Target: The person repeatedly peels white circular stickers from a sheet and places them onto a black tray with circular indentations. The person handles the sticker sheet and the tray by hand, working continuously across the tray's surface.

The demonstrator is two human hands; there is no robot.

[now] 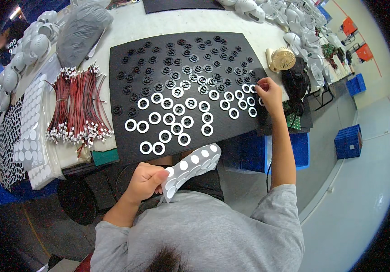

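My left hand [146, 180] is closed on a sheet of round white stickers [189, 168], held tilted in front of my body below the near edge of a black mat [226, 128]. Out at the mat's right edge, my right hand [272, 97] has its fingers drawn together over the small parts. Whatever sits between those fingertips is hidden. Many round black plastic parts [168, 60] lie across the mat. Those on the near side carry white rings [184, 109]; the far ones show plain black.
Left of the mat lie bundled red and black wires [73, 104] with white connectors, sheets of white circles [31, 136] and a grey plastic bag [81, 31]. A small gold fan [282, 59] and black bag [297, 81] stand right. Blue bins [348, 143] sit below.
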